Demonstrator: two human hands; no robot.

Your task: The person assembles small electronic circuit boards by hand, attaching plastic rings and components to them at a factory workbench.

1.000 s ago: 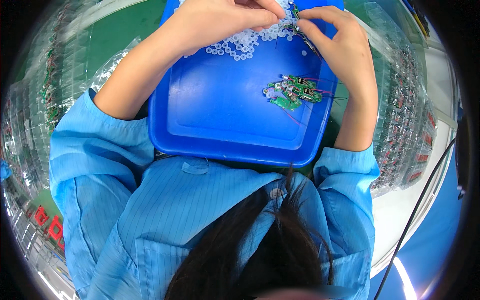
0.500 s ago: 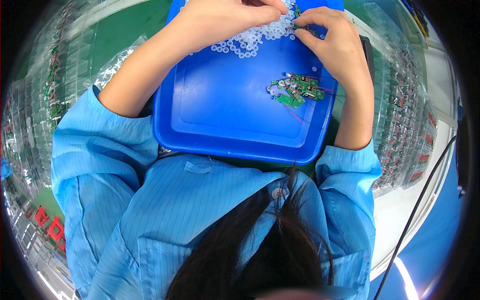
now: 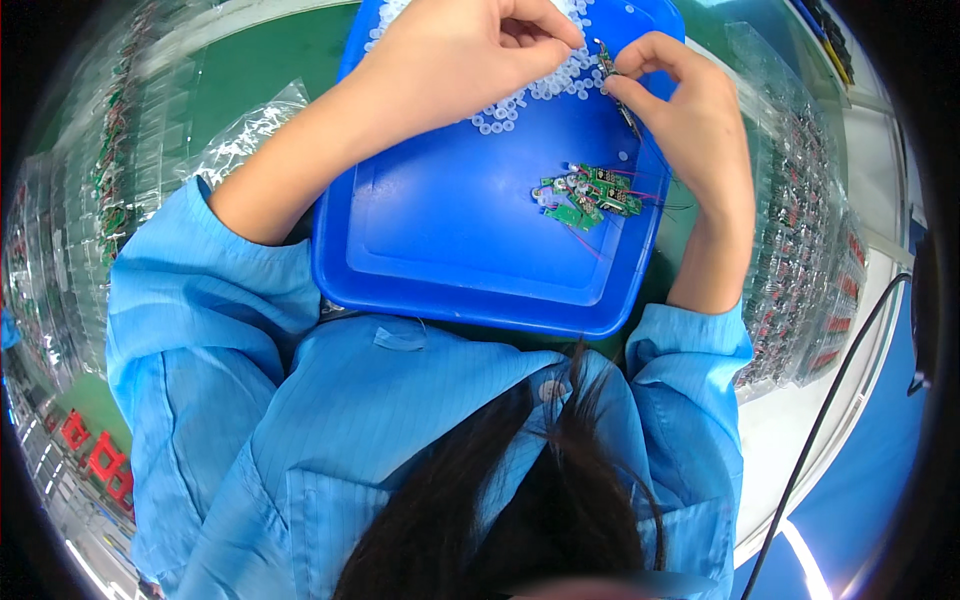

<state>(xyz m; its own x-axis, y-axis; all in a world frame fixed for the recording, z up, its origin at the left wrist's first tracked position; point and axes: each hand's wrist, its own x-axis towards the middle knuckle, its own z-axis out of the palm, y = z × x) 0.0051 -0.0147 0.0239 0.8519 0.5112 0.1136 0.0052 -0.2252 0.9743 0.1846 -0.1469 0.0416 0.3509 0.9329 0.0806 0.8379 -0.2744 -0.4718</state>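
Note:
Over the far part of a blue plastic tray [image 3: 480,312], my right hand [image 3: 690,100] pinches a small green circuit board [image 3: 622,100] by its edge, so that it stands nearly on edge. My left hand [image 3: 490,50] is closed in a pinch just left of that board; anything between its fingertips is too small to make out. Beneath both hands lies a heap of small translucent white rings [image 3: 558,85], partly hidden by the left hand. Several green circuit boards [image 3: 590,195] with thin red and dark wires lie in a loose pile at the tray's right side.
Clear plastic bags [image 3: 250,130] lie left of the tray on a green surface. Bagged wired parts [image 3: 795,250] are stacked at the right. Red parts [image 3: 100,455] sit at the lower left. A black cable [image 3: 835,410] runs down the right side.
My right hand has lifted slightly and tilted the board more on edge. The left hand has shifted a little nearer and right, still pinched. The tray appears slightly lower in view.

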